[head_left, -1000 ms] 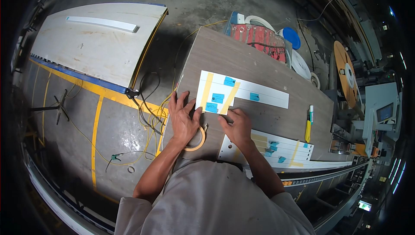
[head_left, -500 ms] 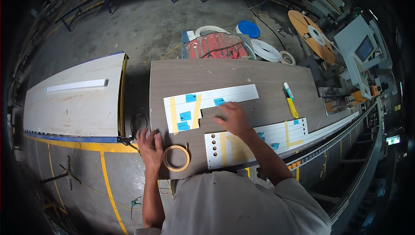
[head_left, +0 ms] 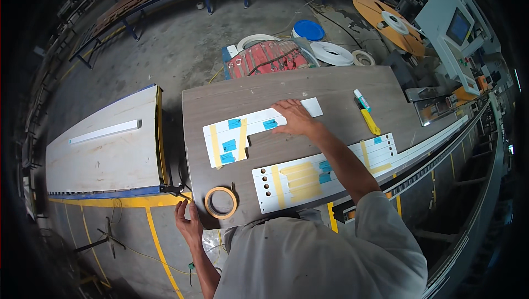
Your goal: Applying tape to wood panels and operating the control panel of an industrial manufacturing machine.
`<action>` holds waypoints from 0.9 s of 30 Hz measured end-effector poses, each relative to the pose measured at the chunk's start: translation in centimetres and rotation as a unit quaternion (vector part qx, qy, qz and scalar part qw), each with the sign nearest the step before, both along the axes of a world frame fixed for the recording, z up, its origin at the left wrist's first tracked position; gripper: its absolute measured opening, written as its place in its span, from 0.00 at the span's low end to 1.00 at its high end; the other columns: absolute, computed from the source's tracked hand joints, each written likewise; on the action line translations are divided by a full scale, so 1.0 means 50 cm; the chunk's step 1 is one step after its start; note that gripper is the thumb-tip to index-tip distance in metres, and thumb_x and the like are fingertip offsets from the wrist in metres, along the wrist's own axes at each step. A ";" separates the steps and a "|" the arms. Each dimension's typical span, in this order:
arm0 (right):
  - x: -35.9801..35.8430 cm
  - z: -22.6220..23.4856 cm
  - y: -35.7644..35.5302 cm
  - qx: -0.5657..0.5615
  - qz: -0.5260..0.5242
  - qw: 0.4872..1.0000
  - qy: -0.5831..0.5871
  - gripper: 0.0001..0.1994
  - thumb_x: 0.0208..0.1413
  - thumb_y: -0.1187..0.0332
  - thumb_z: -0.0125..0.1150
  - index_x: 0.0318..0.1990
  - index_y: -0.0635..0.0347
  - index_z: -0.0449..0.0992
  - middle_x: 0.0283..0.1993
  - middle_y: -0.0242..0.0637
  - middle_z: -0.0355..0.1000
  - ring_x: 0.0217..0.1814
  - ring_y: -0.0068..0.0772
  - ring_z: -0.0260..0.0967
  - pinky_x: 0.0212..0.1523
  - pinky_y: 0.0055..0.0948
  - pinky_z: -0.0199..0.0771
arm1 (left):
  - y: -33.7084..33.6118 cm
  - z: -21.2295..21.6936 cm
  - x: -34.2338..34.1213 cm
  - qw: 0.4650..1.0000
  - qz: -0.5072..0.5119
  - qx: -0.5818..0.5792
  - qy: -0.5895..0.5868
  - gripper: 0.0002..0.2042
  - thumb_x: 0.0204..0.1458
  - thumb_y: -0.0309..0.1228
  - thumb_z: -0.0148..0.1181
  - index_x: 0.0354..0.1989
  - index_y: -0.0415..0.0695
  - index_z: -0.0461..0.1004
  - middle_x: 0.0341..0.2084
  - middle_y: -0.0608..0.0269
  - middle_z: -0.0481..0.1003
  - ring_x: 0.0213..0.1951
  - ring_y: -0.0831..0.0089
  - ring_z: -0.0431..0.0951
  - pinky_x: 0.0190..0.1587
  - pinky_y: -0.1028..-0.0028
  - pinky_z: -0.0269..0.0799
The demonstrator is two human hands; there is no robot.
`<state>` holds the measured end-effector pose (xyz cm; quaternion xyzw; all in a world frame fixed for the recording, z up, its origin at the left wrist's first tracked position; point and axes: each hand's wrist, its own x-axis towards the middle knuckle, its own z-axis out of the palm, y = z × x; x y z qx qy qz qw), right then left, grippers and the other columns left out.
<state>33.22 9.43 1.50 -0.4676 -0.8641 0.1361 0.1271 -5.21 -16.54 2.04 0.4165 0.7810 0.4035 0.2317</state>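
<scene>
On the brown table lies an L-shaped white panel [head_left: 220, 143] with yellow tape strips and blue labels. My right hand [head_left: 295, 118] reaches across its long arm, fingers at the far edge and thumb at the near edge, gripping it. My left hand [head_left: 189, 222] is at the table's near left corner, fingers loosely bent and apart, nothing visible in them. Beside it a roll of tan tape [head_left: 207, 204] lies flat. Under my right forearm is a longer white panel [head_left: 264, 202] with round dark holes at both ends, tape and blue labels; the forearm covers part of it.
A yellow utility knife [head_left: 371, 123] and a white-and-teal tube [head_left: 362, 101] lie on the table [head_left: 330, 87] at right. Beyond it are a red tool roll with wrenches [head_left: 267, 61] and a blue lid [head_left: 308, 30]. A pale bench [head_left: 110, 150] stands left, a machine with a screen [head_left: 458, 28] right.
My right hand has moved away from me onto the L-shaped panel's long arm and closed across it. My left hand has dropped nearer to me, beside the table corner. The view has tilted.
</scene>
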 end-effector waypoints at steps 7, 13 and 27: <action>0.082 0.023 -0.039 0.097 -0.125 0.987 0.031 0.44 0.38 0.46 0.74 0.60 0.65 0.66 0.59 0.52 0.65 0.63 0.50 0.60 0.65 0.45 0.54 | -0.011 0.008 0.008 1.000 0.005 -0.007 -0.003 0.19 0.55 0.37 0.62 0.48 0.33 0.75 0.53 0.46 0.70 0.56 0.56 0.70 0.59 0.65 0.63; 0.203 -0.047 -0.098 0.089 -0.399 0.906 0.109 0.35 0.45 0.54 0.70 0.57 0.69 0.68 0.51 0.56 0.72 0.54 0.56 0.69 0.55 0.43 0.68 | 0.037 0.028 0.049 1.000 -0.014 0.017 0.014 0.18 0.55 0.36 0.63 0.46 0.34 0.76 0.48 0.49 0.74 0.51 0.61 0.73 0.55 0.68 0.66; 0.191 -0.050 -0.117 0.103 -0.427 0.886 0.148 0.28 0.46 0.56 0.68 0.52 0.65 0.73 0.46 0.52 0.75 0.49 0.54 0.72 0.52 0.44 0.71 | 0.082 0.036 0.098 0.998 -0.057 0.025 -0.008 0.18 0.53 0.36 0.63 0.46 0.33 0.76 0.50 0.44 0.72 0.53 0.56 0.72 0.56 0.64 0.66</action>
